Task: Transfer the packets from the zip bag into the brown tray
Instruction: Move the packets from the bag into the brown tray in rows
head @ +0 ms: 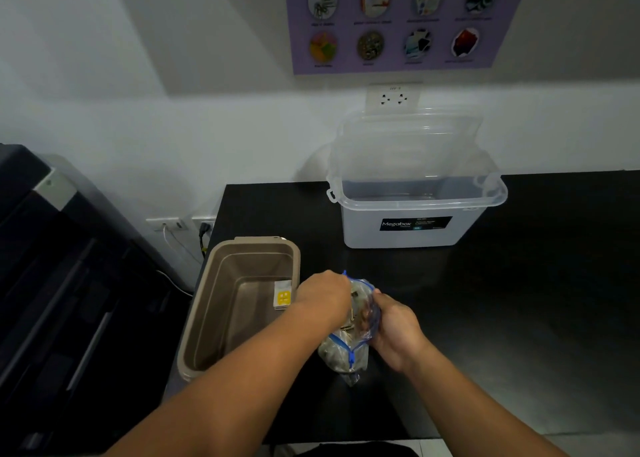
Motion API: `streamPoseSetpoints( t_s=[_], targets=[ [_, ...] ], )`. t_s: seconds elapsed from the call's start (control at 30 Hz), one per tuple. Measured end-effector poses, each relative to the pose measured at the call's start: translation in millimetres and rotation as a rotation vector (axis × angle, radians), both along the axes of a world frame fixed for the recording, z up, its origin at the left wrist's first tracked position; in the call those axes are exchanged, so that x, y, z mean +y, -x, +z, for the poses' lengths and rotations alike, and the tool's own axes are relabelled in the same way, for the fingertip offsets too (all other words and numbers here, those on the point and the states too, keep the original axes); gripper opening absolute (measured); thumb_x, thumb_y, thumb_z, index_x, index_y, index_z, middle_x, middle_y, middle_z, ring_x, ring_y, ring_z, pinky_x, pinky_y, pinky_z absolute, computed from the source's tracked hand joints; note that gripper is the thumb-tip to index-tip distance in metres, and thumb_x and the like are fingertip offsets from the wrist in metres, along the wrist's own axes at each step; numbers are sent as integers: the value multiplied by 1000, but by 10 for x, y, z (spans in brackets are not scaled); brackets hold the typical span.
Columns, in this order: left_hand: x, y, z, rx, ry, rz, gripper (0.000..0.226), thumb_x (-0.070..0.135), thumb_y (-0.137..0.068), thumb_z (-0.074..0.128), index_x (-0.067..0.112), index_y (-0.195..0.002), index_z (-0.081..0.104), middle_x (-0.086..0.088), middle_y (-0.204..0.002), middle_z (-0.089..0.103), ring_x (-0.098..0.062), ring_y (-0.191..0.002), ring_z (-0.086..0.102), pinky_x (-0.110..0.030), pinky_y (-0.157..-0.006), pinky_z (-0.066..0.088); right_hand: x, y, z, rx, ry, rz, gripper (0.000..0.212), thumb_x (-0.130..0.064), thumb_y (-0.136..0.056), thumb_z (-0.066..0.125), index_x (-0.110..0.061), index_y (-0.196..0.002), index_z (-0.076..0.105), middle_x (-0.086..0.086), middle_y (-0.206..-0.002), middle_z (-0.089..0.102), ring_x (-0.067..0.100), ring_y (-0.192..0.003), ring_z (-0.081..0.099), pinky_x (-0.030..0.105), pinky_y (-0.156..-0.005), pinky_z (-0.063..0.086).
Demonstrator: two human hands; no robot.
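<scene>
One packet (283,295), white with a yellow label, is seen lying in the brown tray (207,304), against its right-hand wall. The rest are bunched inside the zip bag (346,352), which stands on the black worktop (519,283) just beside the tray's right side. The bag is clasped at its right side by the right hand (394,328), whose grip is closed round the plastic near the blue-edged mouth. The left hand (325,294) is set at the mouth with its fingers hidden, so whether its grip is closed on a packet cannot be told.

The step in hand is judged to be the drawing of another packet out of the bag. It would be done best if the mouth were held wide and steady by the right hand, so that the zip edge is not dragged along with the packet. A single packet, or a small flat stack, should be pinched by its edge rather than a fistful seized, since the soft plastic could be pulled over. The packet should be lifted clear of the mouth before being carried leftward over the tray's rim, and set down low instead of dropped. The open clear box (412,228) behind is well apart and need not be minded.
</scene>
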State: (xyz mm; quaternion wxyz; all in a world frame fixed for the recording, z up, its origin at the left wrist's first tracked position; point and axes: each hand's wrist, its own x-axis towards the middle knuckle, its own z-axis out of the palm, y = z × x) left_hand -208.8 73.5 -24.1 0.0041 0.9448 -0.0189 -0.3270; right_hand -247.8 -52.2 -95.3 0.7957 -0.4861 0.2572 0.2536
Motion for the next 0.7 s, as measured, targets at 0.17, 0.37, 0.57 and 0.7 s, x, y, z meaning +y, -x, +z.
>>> streamPoseSetpoints(
  t_s=[0.17, 0.37, 0.57, 0.7],
  targets=[
    [41, -19, 56, -2, 45, 5, 34, 18, -88, 71, 10, -121, 63, -9, -109, 65, -23, -98, 66, -38, -91, 56, -14, -11, 21, 4, -7, 7, 38, -23, -111, 38, -1, -131, 62, 22, -119, 74, 36, -113, 72, 58, -104, 52],
    [249, 36, 115, -215, 348, 173, 19, 23, -85, 73, 23, -104, 73, 4, -98, 69, -11, -89, 66, -28, -78, 57, 12, -40, 14, 10, -20, 11, 39, -24, -111, 38, -1, -132, 61, 23, -120, 74, 36, -115, 71, 57, -105, 52],
    [437, 52, 251, -303, 607, 294, 11, 22, -84, 77, 28, -93, 74, 10, -85, 71, -4, -78, 66, -21, -68, 52, 54, -62, 36, -3, -48, 7, 41, -24, -112, 36, 0, -131, 62, 24, -121, 73, 37, -114, 71, 53, -98, 55],
    [558, 34, 321, -313, 742, 318, 16, 24, -90, 72, 25, -106, 75, 9, -95, 73, -4, -87, 68, -26, -80, 56, 68, -84, 39, 16, -56, 10, 41, -25, -111, 37, -1, -133, 62, 23, -122, 73, 37, -114, 71, 55, -101, 54]
  ],
)
